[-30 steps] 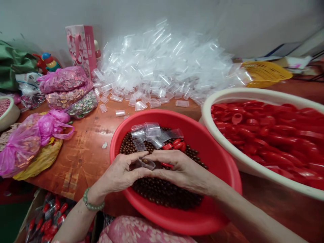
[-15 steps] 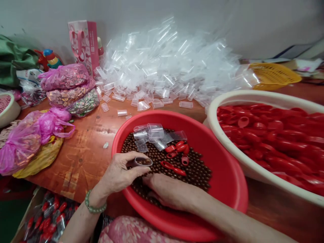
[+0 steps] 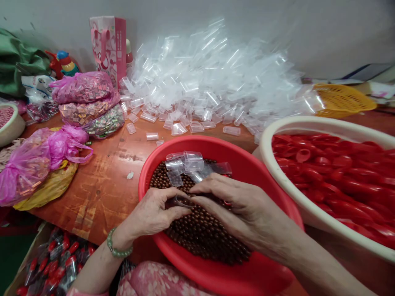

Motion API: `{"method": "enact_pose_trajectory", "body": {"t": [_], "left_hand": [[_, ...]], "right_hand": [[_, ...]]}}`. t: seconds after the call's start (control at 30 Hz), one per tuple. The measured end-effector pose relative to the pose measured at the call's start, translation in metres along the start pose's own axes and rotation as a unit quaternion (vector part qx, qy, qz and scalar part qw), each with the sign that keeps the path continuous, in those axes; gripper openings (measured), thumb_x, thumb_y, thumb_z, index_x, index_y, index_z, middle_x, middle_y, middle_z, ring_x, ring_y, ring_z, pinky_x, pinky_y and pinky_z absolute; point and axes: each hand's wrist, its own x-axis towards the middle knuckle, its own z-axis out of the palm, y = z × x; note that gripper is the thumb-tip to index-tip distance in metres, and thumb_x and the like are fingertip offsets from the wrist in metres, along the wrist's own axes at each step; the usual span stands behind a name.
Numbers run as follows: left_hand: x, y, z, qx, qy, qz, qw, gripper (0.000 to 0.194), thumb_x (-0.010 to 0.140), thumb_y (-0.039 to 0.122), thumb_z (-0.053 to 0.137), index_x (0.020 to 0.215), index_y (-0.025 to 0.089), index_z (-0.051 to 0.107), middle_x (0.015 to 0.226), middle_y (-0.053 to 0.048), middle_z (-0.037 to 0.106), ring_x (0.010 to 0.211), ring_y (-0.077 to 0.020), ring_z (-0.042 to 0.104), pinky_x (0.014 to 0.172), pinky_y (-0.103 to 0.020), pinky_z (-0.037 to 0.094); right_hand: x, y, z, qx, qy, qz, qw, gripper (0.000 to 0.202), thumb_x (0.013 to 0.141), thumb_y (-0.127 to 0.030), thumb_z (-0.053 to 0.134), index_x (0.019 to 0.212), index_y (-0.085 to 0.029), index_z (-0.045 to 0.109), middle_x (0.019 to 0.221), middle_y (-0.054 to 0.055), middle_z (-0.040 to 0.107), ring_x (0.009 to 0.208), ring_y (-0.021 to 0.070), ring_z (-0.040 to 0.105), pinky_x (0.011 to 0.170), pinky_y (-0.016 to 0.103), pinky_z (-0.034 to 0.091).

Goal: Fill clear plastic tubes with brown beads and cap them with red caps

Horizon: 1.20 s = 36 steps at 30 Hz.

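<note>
My left hand [image 3: 160, 211] pinches a short clear plastic tube [image 3: 180, 200] between thumb and fingers, its oval mouth turned to the right. My right hand [image 3: 231, 203] is at that mouth, with thumb and fingertips drawn together beside the rim. What lies inside its fingers is hidden. Both hands are over a red basin [image 3: 271, 197] holding many shiny brown beads [image 3: 203, 234]. Several loose clear tubes [image 3: 193, 161] rest on the beads at the back of the basin. The right hand covers most of the red plastic pieces there.
A white tub [image 3: 268, 144] of red plastic pieces [image 3: 345, 176] stands to the right. Behind is a big heap of clear tubes [image 3: 212, 78]. Pink bags [image 3: 86, 88] of small pieces sit left. A box of red-capped tubes [image 3: 55, 263] is low left; a yellow basket [image 3: 345, 98] lies back right.
My right hand has risen out of the beads to the tube's mouth and now covers the red pieces. My left hand still holds the tube. The view has shifted slightly.
</note>
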Motion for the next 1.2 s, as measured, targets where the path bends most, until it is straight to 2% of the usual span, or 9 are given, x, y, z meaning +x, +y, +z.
{"method": "enact_pose_trajectory", "body": {"t": [0.13,0.23,0.37,0.43,0.5,0.6,0.8,0.9,1.2], "left_hand": [[0.0,-0.002,0.0,-0.035,-0.01,0.008,0.999,0.025,0.084,0.024,0.062,0.106,0.017,0.069,0.094,-0.004,0.07,0.086,-0.0161,0.061,0.082,-0.028,0.045],[0.001,-0.002,-0.002,-0.086,-0.012,-0.007,0.996,0.022,0.08,0.021,0.065,0.101,0.015,0.069,0.095,-0.005,0.07,0.087,-0.0151,0.062,0.082,-0.027,0.046],[-0.001,0.001,-0.003,-0.178,-0.054,-0.019,0.982,0.019,0.077,0.022,0.068,0.094,0.014,0.067,0.093,-0.007,0.071,0.084,-0.0144,0.064,0.076,-0.024,0.047],[-0.003,0.002,-0.002,-0.151,-0.06,0.005,0.987,0.018,0.079,0.021,0.066,0.095,0.014,0.067,0.092,-0.007,0.07,0.083,-0.0135,0.063,0.076,-0.024,0.047],[-0.004,0.002,0.0,-0.098,-0.067,0.029,0.993,0.017,0.082,0.02,0.063,0.097,0.014,0.067,0.091,-0.006,0.069,0.082,-0.013,0.061,0.077,-0.025,0.046],[-0.004,0.002,0.001,-0.091,-0.07,0.043,0.992,0.02,0.084,0.019,0.06,0.102,0.013,0.065,0.098,-0.008,0.068,0.09,-0.0146,0.061,0.084,-0.027,0.046],[-0.002,0.005,-0.003,-0.089,-0.058,0.041,0.993,0.019,0.087,0.022,0.059,0.103,0.015,0.065,0.106,-0.009,0.068,0.097,-0.0168,0.062,0.087,-0.028,0.046],[0.0,0.007,-0.004,-0.057,-0.064,0.036,0.996,0.017,0.088,0.022,0.057,0.102,0.016,0.065,0.103,-0.008,0.068,0.096,-0.0157,0.063,0.086,-0.027,0.046],[0.008,0.005,-0.001,0.016,-0.085,-0.001,0.996,0.017,0.089,0.021,0.054,0.103,0.016,0.063,0.098,-0.005,0.068,0.089,-0.0145,0.061,0.08,-0.026,0.045]], "right_hand": [[0.006,-0.003,0.007,0.004,-0.024,-0.037,0.999,0.019,0.094,-0.019,0.05,0.097,-0.02,0.068,0.078,0.002,0.062,0.068,0.0114,0.059,0.061,0.022,0.047],[0.003,0.007,0.005,0.032,0.014,-0.02,0.999,0.016,0.093,-0.02,0.053,0.098,-0.021,0.068,0.081,0.002,0.064,0.071,0.0118,0.06,0.064,0.022,0.048],[-0.009,0.02,0.002,0.045,0.053,0.027,0.997,0.012,0.092,-0.022,0.055,0.094,-0.022,0.067,0.079,0.001,0.065,0.07,0.012,0.061,0.065,0.022,0.049],[-0.016,0.025,0.005,0.029,0.021,0.046,0.998,0.014,0.093,-0.023,0.052,0.093,-0.022,0.066,0.08,0.002,0.066,0.072,0.013,0.062,0.066,0.024,0.049],[-0.022,0.03,0.009,-0.003,-0.053,0.058,0.997,0.017,0.094,-0.022,0.048,0.094,-0.022,0.066,0.084,0.003,0.066,0.075,0.0145,0.063,0.068,0.026,0.05],[-0.032,0.041,0.015,-0.078,-0.153,0.086,0.981,0.022,0.095,-0.021,0.042,0.096,-0.021,0.065,0.09,0.006,0.065,0.077,0.017,0.065,0.07,0.03,0.051],[-0.051,0.075,0.015,-0.201,-0.155,0.113,0.961,0.021,0.092,-0.021,0.045,0.099,-0.017,0.065,0.094,0.011,0.066,0.085,0.0229,0.066,0.077,0.037,0.052],[-0.055,0.087,0.013,-0.245,-0.178,0.128,0.945,0.019,0.089,-0.018,0.049,0.096,-0.016,0.066,0.093,0.011,0.068,0.084,0.0237,0.067,0.075,0.035,0.052],[-0.052,0.092,0.016,-0.242,-0.213,0.14,0.936,0.019,0.087,-0.017,0.054,0.101,-0.019,0.066,0.095,0.008,0.07,0.083,0.0199,0.067,0.074,0.029,0.05]]}}
